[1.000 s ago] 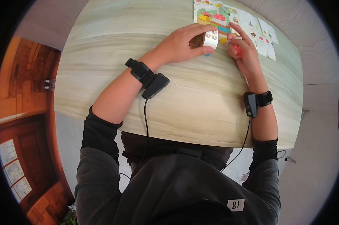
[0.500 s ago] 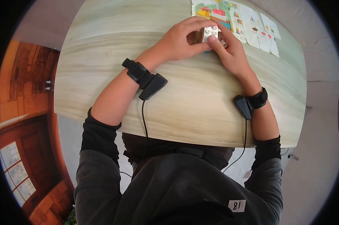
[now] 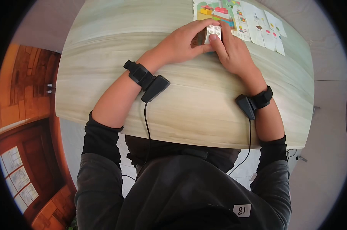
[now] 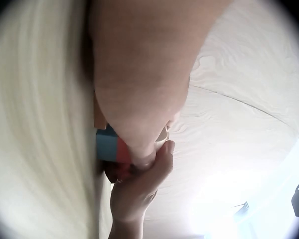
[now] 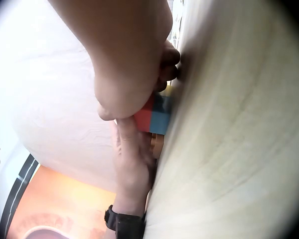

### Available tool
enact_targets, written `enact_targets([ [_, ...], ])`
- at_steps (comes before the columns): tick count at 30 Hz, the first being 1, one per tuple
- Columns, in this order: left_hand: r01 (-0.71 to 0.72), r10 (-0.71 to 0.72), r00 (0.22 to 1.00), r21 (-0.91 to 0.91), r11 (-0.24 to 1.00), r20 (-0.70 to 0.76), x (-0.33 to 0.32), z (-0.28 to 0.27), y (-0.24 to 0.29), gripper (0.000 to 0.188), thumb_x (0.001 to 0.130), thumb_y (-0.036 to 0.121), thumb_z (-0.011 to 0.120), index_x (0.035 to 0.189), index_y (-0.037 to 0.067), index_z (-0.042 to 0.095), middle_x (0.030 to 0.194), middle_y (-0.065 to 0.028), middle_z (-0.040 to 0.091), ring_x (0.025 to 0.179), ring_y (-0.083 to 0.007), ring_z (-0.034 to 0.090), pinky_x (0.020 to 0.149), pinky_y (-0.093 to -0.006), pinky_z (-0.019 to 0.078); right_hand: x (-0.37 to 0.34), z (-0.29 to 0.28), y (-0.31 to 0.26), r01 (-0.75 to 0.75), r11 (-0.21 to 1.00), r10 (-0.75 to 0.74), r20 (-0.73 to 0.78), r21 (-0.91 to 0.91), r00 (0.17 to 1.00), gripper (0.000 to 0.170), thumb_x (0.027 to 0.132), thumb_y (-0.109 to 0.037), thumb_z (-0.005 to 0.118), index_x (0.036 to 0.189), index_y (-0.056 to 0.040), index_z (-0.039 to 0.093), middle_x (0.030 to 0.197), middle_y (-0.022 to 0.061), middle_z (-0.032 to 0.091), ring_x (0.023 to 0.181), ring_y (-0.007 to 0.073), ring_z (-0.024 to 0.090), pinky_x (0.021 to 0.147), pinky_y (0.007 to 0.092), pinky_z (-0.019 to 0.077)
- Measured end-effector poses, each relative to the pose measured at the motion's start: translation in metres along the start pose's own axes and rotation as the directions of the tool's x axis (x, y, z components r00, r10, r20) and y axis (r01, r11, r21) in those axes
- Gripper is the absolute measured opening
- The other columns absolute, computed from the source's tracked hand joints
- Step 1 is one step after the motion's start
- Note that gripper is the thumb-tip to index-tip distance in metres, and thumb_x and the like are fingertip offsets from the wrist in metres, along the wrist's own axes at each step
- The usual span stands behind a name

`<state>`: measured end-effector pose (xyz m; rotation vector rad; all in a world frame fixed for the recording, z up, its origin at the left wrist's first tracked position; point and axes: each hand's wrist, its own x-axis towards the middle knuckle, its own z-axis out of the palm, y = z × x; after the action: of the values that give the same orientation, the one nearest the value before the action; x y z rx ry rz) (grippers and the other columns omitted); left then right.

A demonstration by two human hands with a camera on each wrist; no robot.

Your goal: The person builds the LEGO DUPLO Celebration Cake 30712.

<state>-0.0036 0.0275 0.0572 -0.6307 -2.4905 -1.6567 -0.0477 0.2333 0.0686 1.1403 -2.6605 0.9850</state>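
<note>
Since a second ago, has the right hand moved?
Yes: against the printed sheet, the right hand has moved left, onto the white brick.

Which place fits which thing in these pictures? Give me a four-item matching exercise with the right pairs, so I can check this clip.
Things:
1. White studded plastic block
2. Blue rectangular plastic block
3. Colourful illustrated paper
4. Small white rectangular label with black marks

Places:
A. On the tabletop side of the red rectangular plastic block
B. On the front of the dark fabric top
C. Toward the far edge of the pale wood-grain tabletop
D. Under the thumb of the right hand

Pairs: 1-D, 2-A, 3-C, 4-B
</note>
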Motion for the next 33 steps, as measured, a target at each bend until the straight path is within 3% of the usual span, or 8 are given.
enact_targets([
  [7,-0.037,0.035,0.999,0.064,0.997,0.026,0.0,-0.004,0.007,0.07,0.087,0.019,0.082,0.147,0.009,0.048,0.13,-0.0103,0.065,0.119,-0.0222,0.063,0.101,-0.0362,0.0512,-0.002,-0.01,0.0,-0.016,0.991,0.017,-0.007,0.133,1.0,0.059,0.098,-0.049,0.06,0.134,-0.0026,0.052,0.079,0.0161,0.067,0.071,0.033,0.065,0.063,0.0433,0.0483],
  [15,-0.154,0.144,0.988,0.22,0.963,0.062,0.001,-0.001,-0.003,0.08,0.083,0.026,0.082,0.151,0.01,0.043,0.132,-0.0165,0.061,0.122,-0.0321,0.059,0.104,-0.0425,0.0482,-0.001,-0.007,0.016,0.043,0.991,-0.047,0.034,0.129,0.998,0.094,0.067,-0.066,0.086,0.133,-0.0044,0.058,0.077,0.0075,0.057,0.071,0.0254,0.059,0.064,0.0362,0.0462],
  [19,-0.242,0.222,0.97,0.343,0.908,0.096,0.004,-0.002,-0.008,0.075,0.088,0.031,0.076,0.15,0.007,0.041,0.134,-0.0188,0.059,0.127,-0.037,0.052,0.109,-0.0456,0.0426,-0.001,-0.011,0.019,0.041,0.995,-0.045,0.044,0.088,0.998,0.091,0.07,-0.06,0.086,0.135,-0.0046,0.057,0.077,0.0078,0.057,0.07,0.0246,0.059,0.064,0.0359,0.0464],
  [22,-0.292,0.266,0.956,0.526,0.799,0.127,0.0,0.001,-0.01,0.07,0.09,0.027,0.07,0.149,0.003,0.041,0.142,-0.0203,0.054,0.134,-0.0377,0.046,0.113,-0.0463,0.0389,0.0,-0.015,0.014,-0.04,0.995,0.033,0.084,0.089,0.996,0.09,0.075,-0.05,0.088,0.144,-0.0057,0.051,0.114,0.0144,0.071,0.1,0.0275,0.068,0.088,0.0372,0.0532],
  [26,-0.274,0.253,0.961,0.516,0.811,0.113,-0.007,0.0,-0.005,0.068,0.09,0.02,0.063,0.152,0.006,0.039,0.145,-0.0193,0.051,0.136,-0.0369,0.046,0.116,-0.0458,0.0362,-0.001,-0.017,0.01,-0.085,0.992,0.076,0.102,0.092,0.992,0.086,0.078,-0.047,0.086,0.145,-0.0059,0.051,0.113,0.0147,0.071,0.099,0.0251,0.068,0.087,0.0362,0.0537],
  [28,-0.145,0.138,0.989,0.237,0.961,0.049,-0.007,-0.003,-0.007,0.064,0.086,0.013,0.057,0.149,0.007,0.043,0.148,-0.0182,0.049,0.138,-0.0344,0.044,0.114,-0.0424,0.0395,-0.001,-0.014,0.013,-0.075,0.993,0.066,0.093,0.091,0.993,0.086,0.078,-0.046,0.086,0.145,-0.0057,0.051,0.113,0.0149,0.071,0.098,0.0246,0.068,0.086,0.036,0.0538],
  [30,-0.145,0.163,0.986,0.266,0.953,-0.047,-0.005,-0.006,-0.014,0.061,0.085,0.01,0.058,0.145,0.007,0.047,0.143,-0.0163,0.051,0.136,-0.0322,0.046,0.112,-0.0406,0.0416,-0.002,-0.009,0.019,0.031,0.994,-0.03,-0.005,0.105,1.0,0.086,0.075,-0.054,0.084,0.139,-0.0029,0.056,0.073,0.0065,0.054,0.067,0.0218,0.057,0.062,0.0337,0.0456],
  [33,-0.107,0.163,0.977,0.347,0.932,-0.138,-0.006,-0.018,-0.011,0.054,0.082,0.005,0.059,0.135,0.006,0.054,0.133,-0.0123,0.055,0.128,-0.0282,0.051,0.106,-0.038,0.0448,-0.002,-0.009,0.02,0.021,0.992,-0.022,0.006,0.128,1.0,0.086,0.075,-0.055,0.084,0.137,-0.0005,0.057,0.074,0.0065,0.056,0.068,0.0206,0.057,0.063,0.0326,0.0459],
])
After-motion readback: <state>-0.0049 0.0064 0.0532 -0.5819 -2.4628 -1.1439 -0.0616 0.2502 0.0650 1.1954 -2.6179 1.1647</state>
